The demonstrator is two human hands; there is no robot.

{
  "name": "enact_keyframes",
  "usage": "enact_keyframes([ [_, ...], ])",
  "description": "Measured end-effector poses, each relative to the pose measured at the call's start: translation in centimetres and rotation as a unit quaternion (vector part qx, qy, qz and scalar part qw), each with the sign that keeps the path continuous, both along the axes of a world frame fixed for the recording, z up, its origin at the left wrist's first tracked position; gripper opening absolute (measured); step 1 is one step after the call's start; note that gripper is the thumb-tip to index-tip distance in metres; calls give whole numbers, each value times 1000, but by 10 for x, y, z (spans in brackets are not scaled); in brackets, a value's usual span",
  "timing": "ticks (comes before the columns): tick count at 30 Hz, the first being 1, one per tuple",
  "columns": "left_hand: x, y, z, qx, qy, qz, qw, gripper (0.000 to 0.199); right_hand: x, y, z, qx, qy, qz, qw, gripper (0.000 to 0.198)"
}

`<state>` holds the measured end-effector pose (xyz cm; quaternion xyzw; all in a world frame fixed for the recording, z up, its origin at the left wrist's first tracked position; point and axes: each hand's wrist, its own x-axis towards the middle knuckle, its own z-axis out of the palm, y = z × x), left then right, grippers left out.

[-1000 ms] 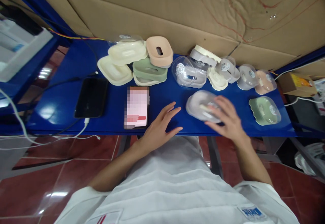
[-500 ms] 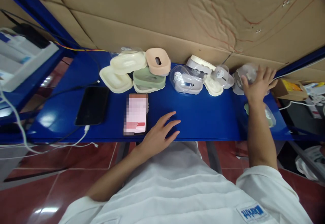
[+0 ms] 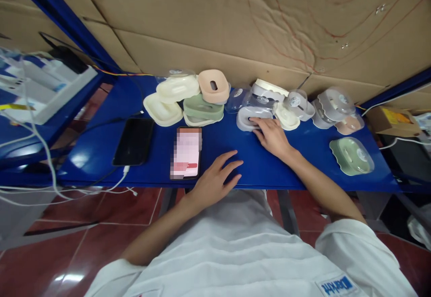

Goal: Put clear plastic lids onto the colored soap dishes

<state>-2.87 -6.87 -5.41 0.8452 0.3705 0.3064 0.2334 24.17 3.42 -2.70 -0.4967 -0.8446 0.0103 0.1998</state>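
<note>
My right hand [image 3: 272,137] rests on a pale grey soap dish [image 3: 245,118], its index finger at the slot in the middle and its thumb at the near side. Just behind that dish lies a clear lid [image 3: 235,99] with a round white sticker. My left hand [image 3: 220,176] is open over the front edge of the blue table [image 3: 215,142], fingers spread, holding nothing. Near it, to the left, lies a phone [image 3: 186,153] with a lit, blurred screen. To the right of my right hand is a cream dish [image 3: 287,115] with a wavy rim.
Cream dishes [image 3: 163,111], a green dish [image 3: 204,107] and a peach dish [image 3: 213,86] are piled at back left. Lidded grey boxes [image 3: 333,104] and a lidded green box [image 3: 352,155] stand at right. A dark tablet [image 3: 133,142] has a white cable. Cardboard [image 3: 188,23] lines the back.
My right hand has moved left from the grey boxes at the right to the pale grey dish. The clear lid now lies behind that dish. My left hand stays almost still.
</note>
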Motion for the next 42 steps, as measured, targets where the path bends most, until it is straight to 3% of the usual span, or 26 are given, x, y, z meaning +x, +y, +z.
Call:
enact_keyframes([
  [5,4,1,1,55,22,24,998,52,11,-41,23,-93,34,164,982,29],
  [7,6,1,0,81,53,20,995,54,14,-47,30,-114,60,199,972,28],
  [9,7,0,-1,102,83,16,991,49,23,-40,32,-71,68,139,985,29],
  [11,7,-1,-1,118,101,22,988,40,38,-27,27,3,34,11,999,35],
  [13,8,-1,-1,123,108,37,986,35,56,-14,18,47,-18,-122,991,44],
  [15,8,-2,0,124,109,53,985,34,73,-9,9,45,-57,-202,977,51],
  [20,8,-2,-2,129,97,67,985,35,94,-21,-5,20,-52,-183,982,32],
  [26,7,0,-4,122,69,61,988,35,90,-19,-5,18,-99,-230,968,42],
  [31,6,0,-5,106,7,67,992,36,96,-30,15,16,-18,-205,978,36],
  [35,4,0,-3,85,-37,79,993,37,90,-81,25,15,18,-161,987,29],
  [39,3,0,-1,61,-60,78,993,36,71,-135,14,-25,-4,-92,995,22],
  [42,4,0,-1,63,-59,74,994,36,55,-154,-2,-44,23,-25,998,24],
])
